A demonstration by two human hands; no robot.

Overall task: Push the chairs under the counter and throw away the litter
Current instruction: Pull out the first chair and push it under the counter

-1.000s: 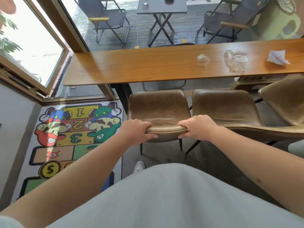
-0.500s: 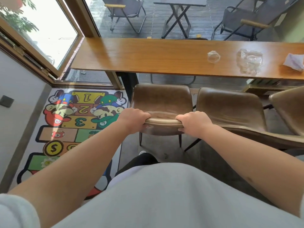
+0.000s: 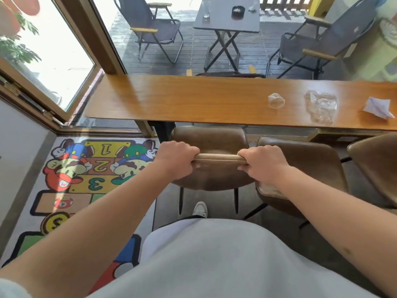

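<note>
the leftmost chair (image 3: pixel 211 138) sits with its seat front just under the worktop (image 3: pixel 193 100) edge, left hand (image 3: pixel 177 159) and right hand (image 3: pixel 261 163) both with fingers curled tight over the backrest top. pushed crooked, it could strike the worktop's dark leg (image 3: pixel 162 131) or scrape the neighbouring chair (image 3: pixel 300 160) just beside it.

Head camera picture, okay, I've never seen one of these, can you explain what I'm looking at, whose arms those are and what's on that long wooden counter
No machine here: the camera sits on a person's head, looking down at their own arms. The left hand and right hand both grip the top of a brown chair's backrest, its seat facing the wooden counter. On the counter lie two crumpled clear plastic wrappers and a crumpled white napkin. Two more brown chairs stand to the right.
</note>
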